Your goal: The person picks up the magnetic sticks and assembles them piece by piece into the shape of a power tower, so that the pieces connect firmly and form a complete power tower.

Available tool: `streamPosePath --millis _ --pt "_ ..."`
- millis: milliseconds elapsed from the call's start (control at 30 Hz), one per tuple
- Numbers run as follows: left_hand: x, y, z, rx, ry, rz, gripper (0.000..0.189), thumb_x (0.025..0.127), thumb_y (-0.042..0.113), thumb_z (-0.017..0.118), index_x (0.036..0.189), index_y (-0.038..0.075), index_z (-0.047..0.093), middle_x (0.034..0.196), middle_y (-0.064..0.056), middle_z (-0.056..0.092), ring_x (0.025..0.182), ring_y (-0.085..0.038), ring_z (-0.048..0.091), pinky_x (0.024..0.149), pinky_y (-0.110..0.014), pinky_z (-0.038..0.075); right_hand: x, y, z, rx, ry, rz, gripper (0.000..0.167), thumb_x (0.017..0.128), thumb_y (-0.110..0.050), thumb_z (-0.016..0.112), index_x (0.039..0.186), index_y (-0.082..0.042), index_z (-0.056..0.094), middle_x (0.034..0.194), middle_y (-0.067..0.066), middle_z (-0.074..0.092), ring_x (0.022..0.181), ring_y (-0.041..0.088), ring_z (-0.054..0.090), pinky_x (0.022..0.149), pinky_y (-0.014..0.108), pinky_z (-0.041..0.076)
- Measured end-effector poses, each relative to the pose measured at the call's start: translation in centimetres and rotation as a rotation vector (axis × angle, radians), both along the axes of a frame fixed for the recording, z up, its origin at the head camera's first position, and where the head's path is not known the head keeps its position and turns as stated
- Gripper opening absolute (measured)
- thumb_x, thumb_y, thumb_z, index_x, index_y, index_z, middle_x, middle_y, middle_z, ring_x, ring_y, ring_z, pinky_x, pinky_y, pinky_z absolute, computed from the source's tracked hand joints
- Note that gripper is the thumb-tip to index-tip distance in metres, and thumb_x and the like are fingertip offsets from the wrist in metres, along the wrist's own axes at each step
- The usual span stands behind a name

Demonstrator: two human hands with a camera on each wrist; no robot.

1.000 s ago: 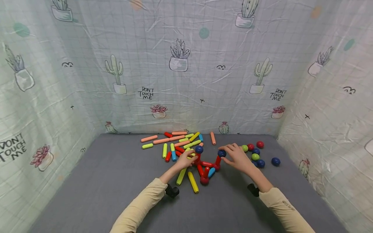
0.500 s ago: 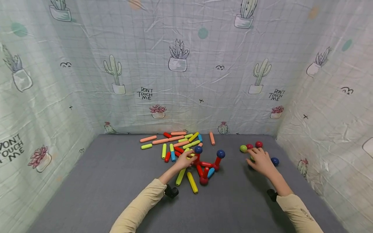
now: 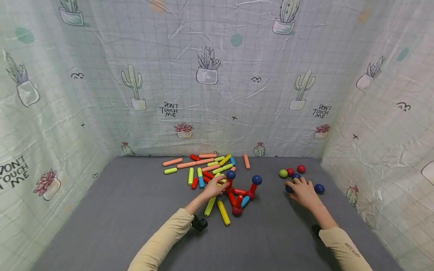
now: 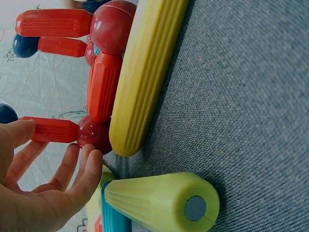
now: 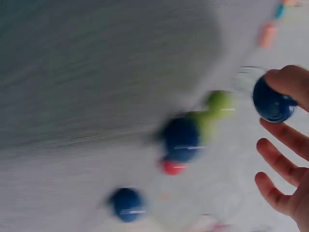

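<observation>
A frame of red building sticks and red balls [image 3: 237,210] stands in the middle of the table; two of its upright sticks carry blue balls [image 3: 257,180]. My left hand [image 3: 213,188] holds the left upright red stick [image 4: 53,130]. In the left wrist view the thumb lies on that stick and fingertips touch the red ball [image 4: 94,134] at its foot. To the right, my right hand [image 3: 305,194] pinches a blue ball [image 5: 273,102] between thumb and forefinger, raised off the table. A third upright red stick [image 3: 239,200], at the front, has a bare top.
Loose orange, yellow, red and blue sticks [image 3: 187,164] lie behind and left of the frame. Two yellow sticks [image 3: 223,213] lie in front of it. Near the right hand are a green ball [image 3: 283,173], red balls [image 3: 301,169] and blue balls [image 3: 319,189].
My right hand has let go of the blue ball on the frame's right upright, moved right to the loose balls and taken hold of another blue ball. The left hand keeps its hold.
</observation>
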State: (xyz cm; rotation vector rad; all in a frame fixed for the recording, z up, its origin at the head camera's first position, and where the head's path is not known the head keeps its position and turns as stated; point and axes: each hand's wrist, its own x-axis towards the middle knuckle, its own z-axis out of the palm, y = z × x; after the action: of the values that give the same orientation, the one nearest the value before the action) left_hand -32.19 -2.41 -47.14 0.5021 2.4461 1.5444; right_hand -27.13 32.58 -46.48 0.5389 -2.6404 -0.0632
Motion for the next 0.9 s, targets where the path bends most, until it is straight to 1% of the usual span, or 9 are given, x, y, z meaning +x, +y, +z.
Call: streamPosePath --millis 67,167,233,333,500,667,733,833,900 --pt "0.1 0.0 0.0 0.003 0.004 -0.002 0.035 0.09 0.022 0.052 0.121 0.005 0.053 0.103 -0.019 0.059 0.079 -0.027 0.061 0.064 -0.032 0.052 0.3 -1.4 1.3 -0.034 0.068 0.037 0.038 0.068 -0.017 0.074 0.103 -0.014 0.063 0.089 0.008 0.056 0.079 0.026 0.045 0.061 0.039 0.031" --pt "0.2 -0.1 0.1 0.004 0.007 -0.004 0.036 0.09 0.022 0.052 0.121 0.004 0.052 0.104 -0.019 0.059 0.08 -0.028 0.061 0.065 -0.033 0.053 1.1 -4.3 3.6 -0.086 0.161 0.15 0.04 0.067 -0.017 0.073 0.106 -0.015 0.062 0.091 0.008 0.055 0.082 0.025 0.045 0.065 0.04 0.033" --pt "0.2 -0.1 0.0 0.004 0.006 -0.001 0.037 0.089 0.022 0.053 0.122 0.004 0.052 0.106 -0.02 0.059 0.082 -0.029 0.062 0.065 -0.034 0.053 1.7 -6.5 4.9 -0.111 0.179 0.24 0.043 0.067 -0.016 0.073 0.109 -0.016 0.061 0.094 0.007 0.055 0.085 0.024 0.046 0.069 0.041 0.035" --pt "0.2 -0.1 0.1 -0.002 -0.004 0.007 0.037 0.089 0.023 0.053 0.122 0.005 0.052 0.107 -0.02 0.059 0.083 -0.03 0.062 0.066 -0.034 0.053 2.5 -9.4 5.8 -0.104 0.166 0.348 0.045 0.067 -0.018 0.073 0.111 -0.015 0.059 0.098 0.003 0.057 0.088 0.02 0.046 0.072 0.041 0.037" --pt "0.2 0.0 0.1 -0.009 0.0 0.009 0.036 0.089 0.023 0.053 0.121 0.005 0.053 0.107 -0.019 0.059 0.082 -0.029 0.062 0.065 -0.034 0.053 3.0 -12.9 5.4 -0.055 0.095 0.416 0.041 0.072 -0.024 0.072 0.109 -0.016 0.057 0.101 -0.002 0.059 0.09 0.016 0.045 0.076 0.037 0.038" --pt "0.3 -0.3 0.1 -0.005 0.012 -0.013 0.038 0.089 0.024 0.053 0.122 0.006 0.052 0.109 -0.02 0.058 0.083 -0.03 0.063 0.065 -0.033 0.053 2.9 -14.3 4.2 -0.015 0.044 0.436 0.042 0.072 -0.024 0.072 0.111 -0.016 0.056 0.102 -0.003 0.059 0.092 0.017 0.046 0.074 0.036 0.037" --pt "0.3 -0.7 0.0 -0.004 0.045 -0.033 0.037 0.089 0.023 0.053 0.122 0.006 0.053 0.11 -0.02 0.058 0.084 -0.03 0.063 0.065 -0.033 0.053 2.9 -14.3 3.9 -0.024 0.041 0.44 0.044 0.072 -0.024 0.072 0.112 -0.016 0.057 0.101 -0.003 0.059 0.092 0.017 0.047 0.074 0.036 0.036" --pt "0.5 -1.6 0.1 -0.01 0.13 -0.054 0.033 0.088 0.016 0.055 0.118 0.003 0.054 0.112 -0.02 0.058 0.09 -0.031 0.061 0.067 -0.034 0.053 2.9 -14.2 3.8 -0.058 0.047 0.452 0.047 0.071 -0.024 0.074 0.114 -0.017 0.057 0.102 -0.003 0.059 0.093 0.017 0.047 0.075 0.037 0.036" --pt "0.7 -2.3 0.2 -0.05 0.201 -0.062 0.031 0.086 0.011 0.056 0.115 0.001 0.055 0.111 -0.019 0.059 0.093 -0.031 0.06 0.069 -0.034 0.052 2.9 -14.1 3.7 -0.065 0.051 0.45 0.05 0.069 -0.024 0.075 0.115 -0.018 0.056 0.102 -0.003 0.059 0.093 0.017 0.047 0.076 0.038 0.036"
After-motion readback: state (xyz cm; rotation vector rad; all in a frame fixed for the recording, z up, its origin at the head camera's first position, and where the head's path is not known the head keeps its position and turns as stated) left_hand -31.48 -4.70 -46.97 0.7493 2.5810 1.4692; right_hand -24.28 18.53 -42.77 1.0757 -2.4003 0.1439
